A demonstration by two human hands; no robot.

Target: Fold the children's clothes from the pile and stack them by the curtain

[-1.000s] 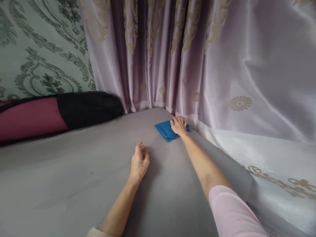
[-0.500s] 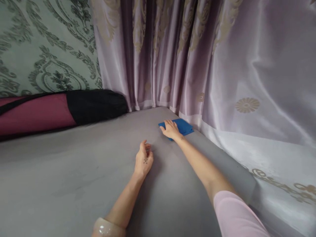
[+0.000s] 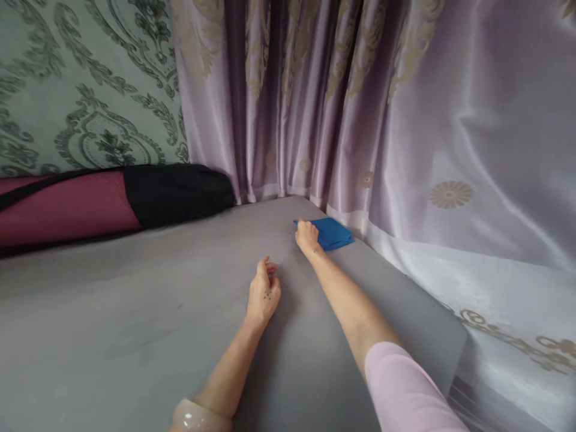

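Observation:
A folded blue cloth (image 3: 333, 233) lies flat near the far right corner of the grey padded surface. Over its left edge is my right hand (image 3: 308, 234), fingers curled in and closed on that edge; the fingertips are partly hidden. My left hand (image 3: 264, 292) is nearer to me and to the left, held over the grey surface. Its fingers are loosely bent and apart, with nothing in them. The cloth is out of its reach, beyond my right hand.
A long pink and black bag (image 3: 175, 195) lies along the patterned wall at the back left. Lilac curtains (image 3: 306, 120) hang behind the corner and down the right side. The grey surface (image 3: 135, 312) ends at the curtain on the right.
My right hand has gone from lying spread on the blue cloth to closed at its left edge, moving slightly left. My left hand has hardly moved.

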